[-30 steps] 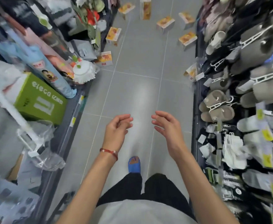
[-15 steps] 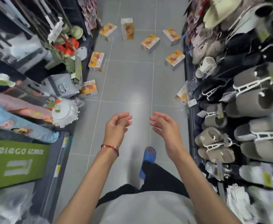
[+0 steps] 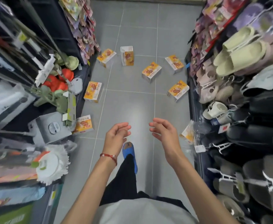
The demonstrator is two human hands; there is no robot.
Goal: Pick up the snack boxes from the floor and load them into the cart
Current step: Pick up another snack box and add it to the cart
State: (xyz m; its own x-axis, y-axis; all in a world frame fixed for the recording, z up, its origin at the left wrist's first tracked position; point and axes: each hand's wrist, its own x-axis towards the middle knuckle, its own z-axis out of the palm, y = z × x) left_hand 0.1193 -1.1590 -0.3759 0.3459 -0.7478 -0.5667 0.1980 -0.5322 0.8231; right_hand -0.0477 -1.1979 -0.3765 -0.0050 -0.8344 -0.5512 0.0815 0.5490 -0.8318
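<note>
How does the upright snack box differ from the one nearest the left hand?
The upright box stands on end on open floor; the near box lies flat, face up. The upright box shows whole; the near box's left edge is hidden by shelf goods. Both share orange-and-white print.

Floor (image 3: 132, 102): smooth grey tile, faint sheen. Snack boxes (image 3: 151, 71): printed cardboard. Sandal (image 3: 130, 155): blue plastic.

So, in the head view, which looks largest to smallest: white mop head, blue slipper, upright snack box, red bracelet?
1. white mop head
2. blue slipper and upright snack box: alike; the box is farther, so unranked
3. red bracelet
</note>
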